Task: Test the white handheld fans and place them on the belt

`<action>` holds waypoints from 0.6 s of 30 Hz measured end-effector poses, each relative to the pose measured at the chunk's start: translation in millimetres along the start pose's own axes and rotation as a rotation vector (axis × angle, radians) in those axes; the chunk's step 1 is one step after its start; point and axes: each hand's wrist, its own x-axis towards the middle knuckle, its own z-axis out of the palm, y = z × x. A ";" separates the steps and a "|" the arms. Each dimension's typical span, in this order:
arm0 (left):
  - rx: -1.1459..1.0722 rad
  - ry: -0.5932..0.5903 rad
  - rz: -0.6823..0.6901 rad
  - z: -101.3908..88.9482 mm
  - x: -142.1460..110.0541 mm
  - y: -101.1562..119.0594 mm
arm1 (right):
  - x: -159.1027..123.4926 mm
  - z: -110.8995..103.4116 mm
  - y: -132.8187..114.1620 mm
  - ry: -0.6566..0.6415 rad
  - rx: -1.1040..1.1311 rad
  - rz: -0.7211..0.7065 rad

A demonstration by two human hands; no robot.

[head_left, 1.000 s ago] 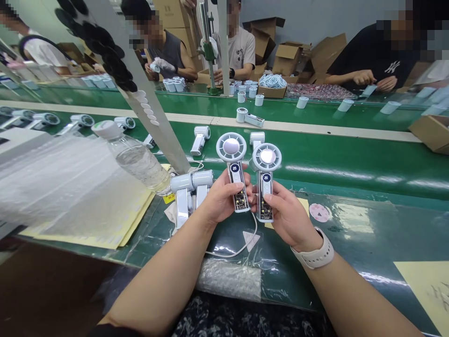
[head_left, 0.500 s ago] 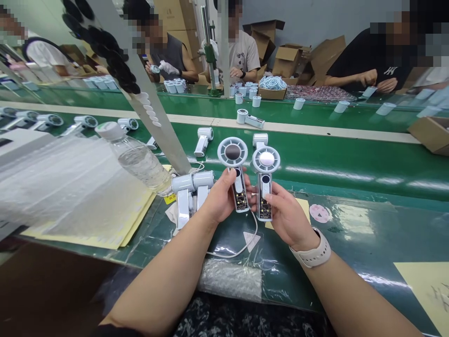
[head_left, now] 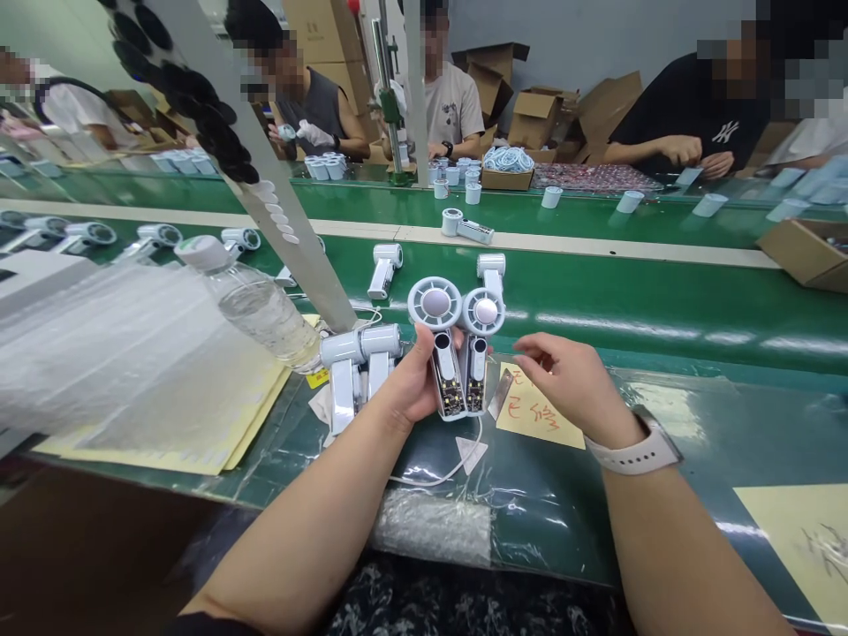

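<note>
My left hand (head_left: 412, 380) grips two small white handheld fans side by side, the left fan (head_left: 438, 344) and the right fan (head_left: 478, 349), both with bare circuit boards showing in their open handles. Their round heads point away from me. My right hand (head_left: 570, 382) hovers just right of them, over a yellow note (head_left: 538, 413) with red writing, holding nothing, its fingers loosely curled and apart. A white watch sits on that wrist. A white cable (head_left: 437, 473) runs from below the fans across the green bench.
Two more white fans (head_left: 358, 367) lie left of my hand. A tilted water bottle (head_left: 255, 300) and bubble wrap (head_left: 99, 344) lie further left. More fans (head_left: 384, 268) rest on the green conveyor (head_left: 662, 291). Several people work across it among cardboard boxes (head_left: 805, 249).
My right hand passed its fan to my left hand, which now holds both together, lowered. The right hand let go and moved right. The fans' displays went dark.
</note>
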 end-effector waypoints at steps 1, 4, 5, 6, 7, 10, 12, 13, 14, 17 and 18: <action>-0.005 0.029 0.007 -1.3 1.1 0.7 | 2.3 -3.9 5.9 -0.063 -0.071 -0.054; -0.013 0.114 0.038 -3.4 3.1 3.8 | 6.2 -0.2 15.2 -0.292 -0.186 -0.183; -0.015 0.138 0.049 -3.5 3.3 4.8 | 6.8 4.7 15.6 -0.344 -0.214 -0.196; -0.017 0.160 0.058 -3.4 3.4 5.7 | 7.3 10.2 15.1 -0.382 -0.242 -0.200; -0.021 0.179 0.065 -3.2 3.4 6.3 | 7.8 15.3 14.2 -0.411 -0.267 -0.200; -0.031 0.216 0.070 -2.8 3.4 6.6 | 9.6 23.1 12.2 -0.454 -0.341 -0.169; -0.034 0.225 0.073 -3.2 3.5 5.9 | 10.4 21.1 13.3 -0.456 -0.382 -0.121; -0.034 0.227 0.074 -3.6 3.5 5.5 | 10.4 18.8 14.4 -0.454 -0.398 -0.097; -0.036 0.230 0.072 -3.9 3.6 5.2 | 10.0 16.1 15.6 -0.451 -0.411 -0.074; -0.060 0.244 0.056 -4.3 3.5 4.7 | 7.5 8.5 17.3 -0.447 -0.422 -0.033; -0.067 0.243 0.051 -4.0 3.3 4.7 | 6.7 6.6 16.7 -0.457 -0.421 -0.016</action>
